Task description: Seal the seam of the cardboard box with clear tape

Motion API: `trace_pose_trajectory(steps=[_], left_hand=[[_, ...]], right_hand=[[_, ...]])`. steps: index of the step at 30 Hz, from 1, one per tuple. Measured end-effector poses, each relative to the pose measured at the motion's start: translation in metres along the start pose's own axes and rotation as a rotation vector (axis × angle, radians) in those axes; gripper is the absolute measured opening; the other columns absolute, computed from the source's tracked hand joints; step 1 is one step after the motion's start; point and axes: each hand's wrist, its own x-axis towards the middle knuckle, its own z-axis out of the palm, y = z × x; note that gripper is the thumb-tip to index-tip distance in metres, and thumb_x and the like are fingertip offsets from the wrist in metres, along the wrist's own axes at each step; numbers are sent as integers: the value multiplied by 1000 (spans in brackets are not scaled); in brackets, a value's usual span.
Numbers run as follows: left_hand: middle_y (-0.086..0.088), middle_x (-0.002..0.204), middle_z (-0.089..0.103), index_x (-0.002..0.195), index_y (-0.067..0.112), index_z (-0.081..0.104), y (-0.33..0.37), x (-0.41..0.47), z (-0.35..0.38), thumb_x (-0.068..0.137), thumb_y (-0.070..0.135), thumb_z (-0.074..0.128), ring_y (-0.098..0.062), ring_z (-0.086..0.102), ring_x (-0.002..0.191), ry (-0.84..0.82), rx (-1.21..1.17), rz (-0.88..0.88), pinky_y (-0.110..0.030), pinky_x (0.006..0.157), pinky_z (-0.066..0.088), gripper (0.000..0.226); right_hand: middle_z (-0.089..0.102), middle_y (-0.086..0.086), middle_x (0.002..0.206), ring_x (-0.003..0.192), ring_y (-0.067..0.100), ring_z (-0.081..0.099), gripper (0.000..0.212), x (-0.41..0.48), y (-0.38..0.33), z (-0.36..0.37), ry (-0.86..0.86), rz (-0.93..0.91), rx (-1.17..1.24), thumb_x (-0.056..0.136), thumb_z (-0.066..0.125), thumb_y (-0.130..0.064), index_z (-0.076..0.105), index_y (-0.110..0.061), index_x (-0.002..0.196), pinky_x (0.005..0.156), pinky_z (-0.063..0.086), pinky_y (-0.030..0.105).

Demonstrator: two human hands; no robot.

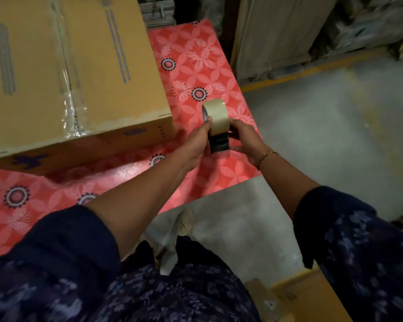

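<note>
A large brown cardboard box [56, 66] lies on the red flowered table [196, 54] at the upper left. Shiny clear tape [68, 89] runs along the seam on its top and wrinkles at the near edge. To the right of the box, both hands hold a tape dispenser with a pale roll of clear tape [215, 113] above the table's right corner. My left hand [199, 140] grips the roll's left side, thumb against the roll. My right hand [244, 140] holds the black dispenser body [219, 142] from the right.
The table's right edge and near corner border a grey concrete floor [323, 135]. Wrapped stacks and sacks [289, 31] stand at the back right behind a yellow floor line. Another piece of cardboard [296, 296] lies on the floor at the lower right.
</note>
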Motion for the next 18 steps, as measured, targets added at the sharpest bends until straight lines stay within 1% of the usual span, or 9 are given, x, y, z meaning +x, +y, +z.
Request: trace_pose_trajectory(steps=[3, 6, 9, 11, 13, 14, 15, 17, 18], left_hand=[[-3, 98, 68, 132, 13, 62, 11, 21, 4, 106, 46, 37, -5, 65, 63, 17, 1, -21, -18, 51, 46, 48], [1, 97, 68, 131, 16, 63, 16, 36, 5, 105, 50, 37, -8, 60, 71, 40, -5, -47, -22, 56, 42, 50], [1, 99, 71, 130, 15, 65, 16, 47, 4, 103, 52, 40, -11, 65, 78, 46, -34, -72, -25, 63, 45, 52], [-1, 104, 74, 130, 15, 65, 12, 52, 5, 102, 54, 43, -17, 70, 91, 73, -32, -76, -30, 78, 54, 53], [-3, 109, 76, 130, 19, 66, 4, 60, 3, 98, 58, 44, -21, 72, 102, 72, -13, -73, -39, 97, 54, 55], [-2, 109, 76, 131, 21, 65, 4, 56, 2, 98, 59, 43, -19, 72, 102, 62, 5, -72, -39, 98, 54, 55], [1, 105, 76, 133, 22, 63, 5, 53, 2, 99, 57, 42, -14, 71, 98, 37, -1, -55, -35, 91, 54, 53], [9, 104, 70, 138, 24, 57, 13, 38, 0, 106, 49, 37, -6, 64, 92, 0, 26, -24, -27, 77, 47, 46], [9, 114, 66, 143, 25, 53, 15, 29, -2, 107, 46, 35, -8, 62, 101, 4, 66, -12, -29, 82, 45, 45]], right_hand=[[69, -1, 113, 105, 12, 63, 28, 22, -13, -3, -8, -4, -14, 102, 43, -30, 68, -25, 113, 74, 51, 30], [71, -5, 108, 106, 13, 63, 27, 42, -17, -1, -5, 19, -40, 101, 42, -32, 69, -29, 102, 84, 50, 35], [70, -5, 103, 99, 10, 63, 28, 55, -17, 2, -6, 15, -36, 102, 40, -31, 68, -27, 99, 79, 48, 32], [70, -4, 104, 95, 9, 62, 30, 59, -15, 3, -24, 28, -7, 103, 38, -32, 67, -27, 104, 75, 48, 30], [70, -2, 110, 100, 11, 62, 32, 61, -13, 3, -23, 26, -11, 103, 37, -34, 66, -25, 114, 75, 48, 31], [69, -2, 112, 102, 12, 61, 33, 61, -15, 2, -39, 28, -19, 103, 37, -34, 65, -24, 118, 75, 48, 30], [69, -3, 112, 101, 12, 61, 32, 62, -14, 1, -50, 28, -31, 104, 37, -34, 64, -24, 116, 74, 46, 30], [66, -5, 103, 92, 8, 58, 29, 61, -16, -2, -65, 25, -60, 105, 35, -31, 63, -25, 101, 70, 42, 27], [64, -4, 102, 90, 8, 57, 30, 58, -17, -2, -46, 9, -109, 106, 33, -30, 61, -25, 96, 72, 41, 26]])
